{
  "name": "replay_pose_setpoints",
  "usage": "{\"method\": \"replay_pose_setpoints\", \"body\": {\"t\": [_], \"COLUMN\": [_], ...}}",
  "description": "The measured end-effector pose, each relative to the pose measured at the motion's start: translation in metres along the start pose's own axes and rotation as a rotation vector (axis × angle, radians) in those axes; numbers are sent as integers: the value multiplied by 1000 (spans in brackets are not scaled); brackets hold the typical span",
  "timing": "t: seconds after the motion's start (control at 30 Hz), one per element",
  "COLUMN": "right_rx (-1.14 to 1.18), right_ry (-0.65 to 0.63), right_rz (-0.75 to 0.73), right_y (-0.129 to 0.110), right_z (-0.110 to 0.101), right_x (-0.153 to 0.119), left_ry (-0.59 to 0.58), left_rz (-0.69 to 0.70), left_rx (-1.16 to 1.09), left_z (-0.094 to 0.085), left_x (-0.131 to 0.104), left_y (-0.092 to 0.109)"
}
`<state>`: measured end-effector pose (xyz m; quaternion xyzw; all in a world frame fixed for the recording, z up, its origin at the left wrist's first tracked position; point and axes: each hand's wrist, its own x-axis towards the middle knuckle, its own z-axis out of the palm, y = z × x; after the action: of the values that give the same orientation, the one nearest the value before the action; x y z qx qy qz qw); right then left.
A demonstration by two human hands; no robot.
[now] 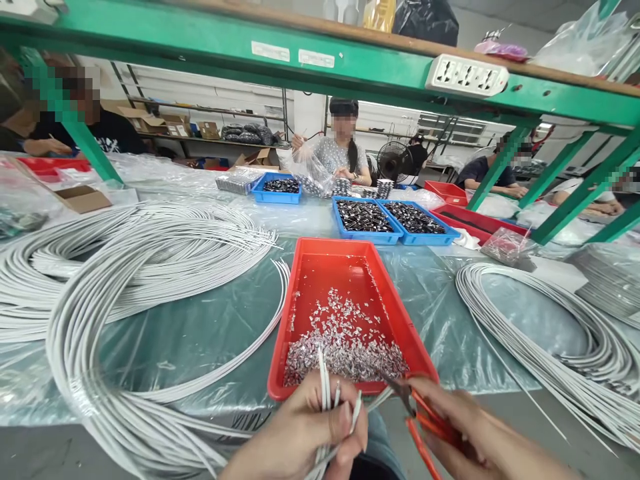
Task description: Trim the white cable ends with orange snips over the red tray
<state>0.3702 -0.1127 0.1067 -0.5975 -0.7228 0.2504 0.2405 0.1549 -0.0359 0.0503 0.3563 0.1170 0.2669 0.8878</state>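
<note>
The left hand (305, 433) is closed around a few white wires (326, 390), their ends pointing up and away over the red tray (390, 300). Just to their right, the right hand (475, 437) grips orange-handled pliers (415, 413), whose tip points left at the wire ends, maybe touching one.

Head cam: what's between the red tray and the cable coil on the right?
Nothing stands there: only the clear plastic sheet covering the table runs between the red tray and the right cable coil. The head view shows it.

tray (385, 293) centre, behind hands | cable coils (125, 280) left | coil (550, 333) right | bins (395, 223) behind tray
</note>
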Motion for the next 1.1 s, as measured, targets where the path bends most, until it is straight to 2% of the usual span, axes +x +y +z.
{"method": "replay_pose_setpoints", "body": {"t": [0.07, 0.1, 0.2, 0.33, 0.4, 0.47, 0.53, 0.63, 0.67, 0.7, 0.77, 0.83, 0.87, 1.0, 1.1], "right_rx": [227, 379, 781, 1182, 1482, 1655, 1552, 1140, 1078, 1095, 1253, 1357, 1345, 1109, 797], "right_ry": [150, 177, 57, -7, -81, -132, -40, 208, 254, 254, 139, 5, -7, 155, 326], "right_rz": [110, 140, 136, 187, 241, 284, 259, 162, 154, 165, 214, 246, 236, 123, 20], "right_y": [-1, -3, -16, -26, -25, -23, -22, -24, -25, -25, -23, -21, -20, -18, -16], "right_z": [8, 13, 29, 48, 55, 59, 59, 57, 57, 57, 58, 59, 59, 51, 38], "right_x": [6, 10, 25, 41, 43, 42, 41, 40, 40, 41, 43, 46, 47, 49, 50], "left_ry": [50, 95, 224, 239, 258, 319, 397, 473, 482, 485, 478, 443, 410, 212, 117], "left_rz": [25, 43, 144, 352, 406, 425, 427, 439, 444, 450, 454, 423, 383, 117, 34], "left_rx": [88, 163, 414, 649, 758, 810, 811, 847, 857, 849, 769, 637, 575, 379, 298], "left_z": [5, 8, 15, 13, 11, 11, 13, 18, 20, 21, 22, 20, 19, 10, 7], "left_x": [0, 0, 3, 8, 8, 8, 8, 9, 10, 10, 12, 13, 14, 19, 20], "left_y": [1, 1, -1, -6, -6, -4, -3, -1, -1, -2, -4, -6, -7, -10, -10]}}
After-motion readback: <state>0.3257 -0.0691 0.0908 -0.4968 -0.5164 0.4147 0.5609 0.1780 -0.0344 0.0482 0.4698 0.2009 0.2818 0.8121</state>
